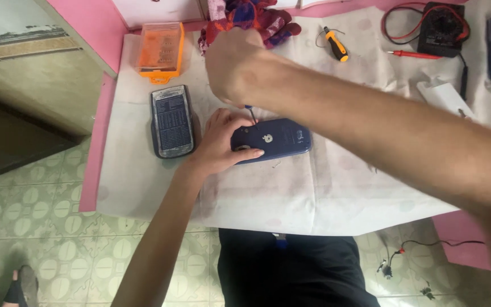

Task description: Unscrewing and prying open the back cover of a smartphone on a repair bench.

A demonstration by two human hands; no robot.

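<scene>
Our left hand (218,145) clamps the blue device (273,140) flat on the white paper (291,193), our right hand (235,65) fisted on a small screwdriver (252,113) tip-down at its left end, dark phone (171,121) just left, paper bare toward near edge.

phone (273,139) on paper sheet (291,193); calculator (171,121) left; bit case (161,50) behind calculator.

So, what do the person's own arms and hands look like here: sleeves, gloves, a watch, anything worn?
Both forearms are bare as far as the frame shows: no sleeves, gloves, watch or bracelet. The left hand shows no rings on its visible fingers. The right hand is seen from the back, with nothing worn on it either. Dark clothing shows only below the table edge.
</scene>
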